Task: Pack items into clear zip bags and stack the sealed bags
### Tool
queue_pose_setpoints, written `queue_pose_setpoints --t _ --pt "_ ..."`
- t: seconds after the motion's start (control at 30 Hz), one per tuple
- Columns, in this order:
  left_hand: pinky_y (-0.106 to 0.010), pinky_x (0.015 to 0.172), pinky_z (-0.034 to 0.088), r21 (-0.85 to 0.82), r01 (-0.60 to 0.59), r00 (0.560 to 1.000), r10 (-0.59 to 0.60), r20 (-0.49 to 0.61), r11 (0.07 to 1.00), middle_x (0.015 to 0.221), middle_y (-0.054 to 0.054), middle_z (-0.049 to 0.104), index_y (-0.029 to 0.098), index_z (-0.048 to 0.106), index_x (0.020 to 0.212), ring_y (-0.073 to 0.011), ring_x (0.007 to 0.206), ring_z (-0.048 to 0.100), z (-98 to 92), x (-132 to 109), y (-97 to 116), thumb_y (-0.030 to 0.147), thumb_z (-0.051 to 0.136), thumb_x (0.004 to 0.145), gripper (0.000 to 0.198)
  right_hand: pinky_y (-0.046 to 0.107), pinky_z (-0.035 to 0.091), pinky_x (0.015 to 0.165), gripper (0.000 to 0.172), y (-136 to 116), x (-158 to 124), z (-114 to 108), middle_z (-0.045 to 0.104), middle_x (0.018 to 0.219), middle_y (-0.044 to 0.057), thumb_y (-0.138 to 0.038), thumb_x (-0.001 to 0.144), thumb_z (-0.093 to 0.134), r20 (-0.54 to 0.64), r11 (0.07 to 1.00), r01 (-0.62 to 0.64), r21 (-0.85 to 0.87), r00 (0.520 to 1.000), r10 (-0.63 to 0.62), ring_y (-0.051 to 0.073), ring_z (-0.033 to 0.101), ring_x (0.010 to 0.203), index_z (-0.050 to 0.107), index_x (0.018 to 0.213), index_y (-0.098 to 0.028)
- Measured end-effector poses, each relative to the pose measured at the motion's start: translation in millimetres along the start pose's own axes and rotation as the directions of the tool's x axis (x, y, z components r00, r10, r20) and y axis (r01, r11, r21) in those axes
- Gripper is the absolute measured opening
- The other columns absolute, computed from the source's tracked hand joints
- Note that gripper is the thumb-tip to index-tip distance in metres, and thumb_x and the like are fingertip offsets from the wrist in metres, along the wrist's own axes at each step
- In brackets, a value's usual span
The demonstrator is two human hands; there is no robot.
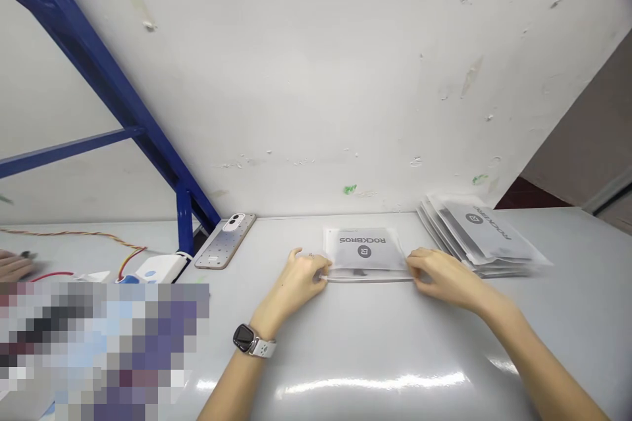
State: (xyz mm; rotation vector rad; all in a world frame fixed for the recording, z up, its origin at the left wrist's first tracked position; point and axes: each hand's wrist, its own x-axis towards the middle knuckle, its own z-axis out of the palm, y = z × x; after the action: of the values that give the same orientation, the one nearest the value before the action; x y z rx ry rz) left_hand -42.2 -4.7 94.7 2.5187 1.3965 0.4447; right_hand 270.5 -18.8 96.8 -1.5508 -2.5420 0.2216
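A frosted zip bag point(364, 256) printed ROCKBROS lies flat on the table in front of me, its lettering upside down from my side. Something grey or dark shows through the plastic. My left hand point(306, 276) pinches the bag's near left corner; a ring and a wristwatch are on this arm. At the near right corner my right hand point(437, 276) has its fingers closed on the bag's edge. Beyond the right hand rests a stack of several similar ROCKBROS bags point(484, 237), slightly fanned out.
A phone point(226, 243) lies face down at the left by the wall point(316, 79). A blue metal frame point(123, 105) rises behind it. Farther left are a white power strip point(160, 268), wires point(99, 235) and another person's hand point(14, 266). A pixelated patch covers the lower left.
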Motion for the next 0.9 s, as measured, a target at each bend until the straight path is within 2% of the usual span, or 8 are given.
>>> queue_pose_setpoints --t 0.1,0.2,0.3,0.4,0.53,0.77,0.9 --pt "-0.049 0.102 0.031 0.015 -0.052 0.998 0.052 -0.047 0.999 0.100 0.001 0.069 0.024 0.060 0.090 -0.0208 0.091 0.062 1.5 0 5 0.023 0.062 0.077 0.013 0.027 0.036 0.062 0.008 -10 1 -2 0.057 0.078 0.001 -0.014 0.076 0.050 -0.049 0.999 0.015 -0.032 0.999 -0.017 0.016 0.051 0.069 0.052 0.073 -0.022" --pt "-0.044 0.098 0.035 0.059 -0.107 0.985 0.114 -0.128 0.993 0.104 0.000 0.066 0.024 0.059 0.090 -0.0218 0.099 0.059 8.1 1 11 0.033 0.064 0.080 0.014 0.030 0.039 0.067 0.009 -28 4 0 0.060 0.080 0.002 -0.016 0.082 0.051 -0.103 0.995 0.092 -0.046 0.990 -0.096 0.017 0.052 0.071 0.055 0.076 -0.022" --pt "-0.044 0.096 0.034 0.141 -0.166 0.963 0.191 -0.191 0.976 0.101 -0.001 0.066 0.023 0.060 0.087 -0.0204 0.097 0.057 17.4 4 17 0.030 0.062 0.084 0.008 0.030 0.039 0.068 0.015 -47 6 9 0.062 0.076 0.002 -0.014 0.086 0.049 -0.110 0.979 0.190 -0.075 0.974 -0.198 0.017 0.054 0.069 0.058 0.077 -0.021" --pt "-0.046 0.096 0.032 0.231 -0.215 0.942 0.264 -0.207 0.949 0.096 -0.002 0.066 0.022 0.062 0.083 -0.0191 0.094 0.056 24.5 6 20 0.024 0.057 0.087 0.006 0.030 0.037 0.065 0.021 -59 7 22 0.062 0.069 0.001 -0.011 0.088 0.044 -0.121 0.956 0.235 -0.176 0.959 -0.258 0.016 0.055 0.062 0.060 0.076 -0.020" --pt "-0.044 0.094 0.031 0.264 -0.228 0.934 0.287 -0.213 0.937 0.091 -0.001 0.066 0.022 0.064 0.079 -0.0178 0.089 0.055 27.4 6 21 0.021 0.055 0.089 0.013 0.030 0.035 0.062 0.026 -60 10 34 0.061 0.062 0.001 -0.008 0.088 0.041 -0.153 0.929 0.235 -0.287 0.946 -0.287 0.016 0.055 0.058 0.063 0.079 -0.020" --pt "-0.042 0.092 0.031 0.216 -0.217 0.938 0.264 -0.223 0.952 0.088 0.000 0.067 0.024 0.065 0.081 -0.0165 0.087 0.055 23.5 7 18 0.024 0.051 0.092 0.018 0.030 0.036 0.063 0.025 -60 10 35 0.062 0.063 0.002 -0.005 0.085 0.044 -0.171 0.917 0.247 -0.312 0.935 -0.310 0.016 0.056 0.058 0.064 0.084 -0.019" --pt "-0.042 0.091 0.031 0.256 -0.218 0.930 0.280 -0.238 0.942 0.087 0.001 0.067 0.023 0.064 0.081 -0.0164 0.085 0.056 23.7 8 17 0.019 0.051 0.091 0.017 0.030 0.036 0.061 0.025 -59 10 39 0.062 0.063 0.001 -0.006 0.085 0.044 -0.174 0.910 0.261 -0.321 0.928 -0.328 0.016 0.056 0.058 0.065 0.090 -0.019"
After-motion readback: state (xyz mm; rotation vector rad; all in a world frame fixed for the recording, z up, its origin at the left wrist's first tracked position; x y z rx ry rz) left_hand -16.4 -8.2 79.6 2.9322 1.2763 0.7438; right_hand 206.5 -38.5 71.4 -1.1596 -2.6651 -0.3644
